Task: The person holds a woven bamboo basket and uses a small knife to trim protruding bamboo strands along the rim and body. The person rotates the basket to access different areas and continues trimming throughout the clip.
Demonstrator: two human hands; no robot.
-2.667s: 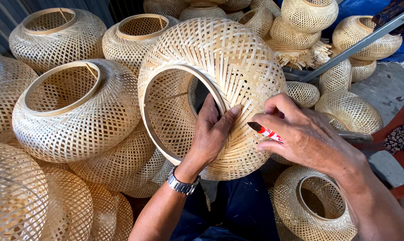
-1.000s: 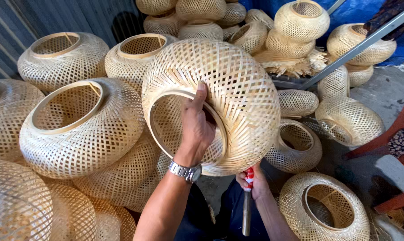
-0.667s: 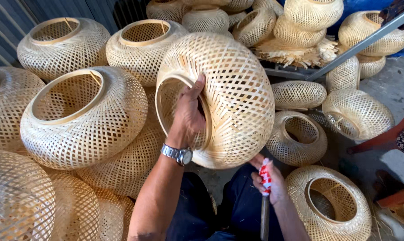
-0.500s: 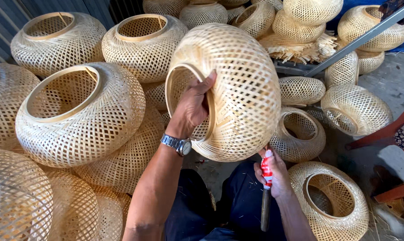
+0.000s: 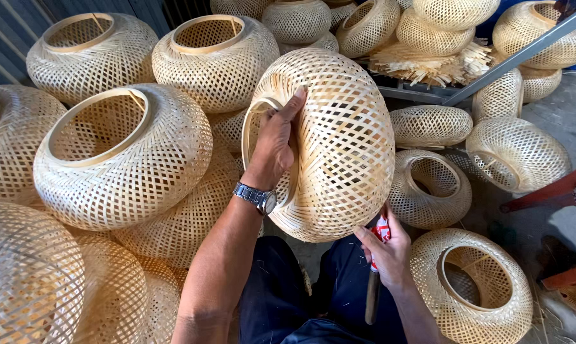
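Observation:
My left hand (image 5: pixel 276 143), with a wristwatch on the wrist, grips the round rim of a woven bamboo lampshade (image 5: pixel 339 146) and holds it up on edge above my lap. The shade's opening faces left. Below it, my right hand (image 5: pixel 384 251) is closed around a tool with a wooden handle and a red-and-white wrapped part (image 5: pixel 375 274), pointing down, just under the shade's lower edge.
Many similar woven bamboo shades are piled around: a large one (image 5: pixel 119 156) to the left, two behind (image 5: pixel 214 57), others on the ground at right (image 5: pixel 472 286). A metal bar (image 5: pixel 517 54) slants across the upper right. Bamboo strips (image 5: pixel 428 64) lie behind.
The held shade has turned so its opening faces more to the left and sits further right. My right hand dropped from the shade to below it with the tool.

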